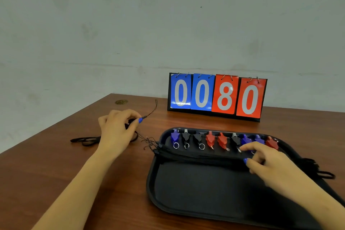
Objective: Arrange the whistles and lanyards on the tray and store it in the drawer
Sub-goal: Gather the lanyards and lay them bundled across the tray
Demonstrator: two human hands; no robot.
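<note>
A black tray lies on the wooden table. Along its far edge stands a row of several whistles in blue, black and red, some with metal rings. A bundle of black lanyards stretches across the tray in front of them. My left hand is left of the tray and pinches a black lanyard whose cord trails on the table and whose thin loop sticks up behind the fingers. My right hand rests over the tray's right side, its fingers curled on the lanyard bundle beside the whistles.
A flip scoreboard reading 0080 stands at the back of the table against the wall. Lanyard ends hang over the tray's right rim. The table edge runs diagonally at the left. A small brass disc sits near the far corner.
</note>
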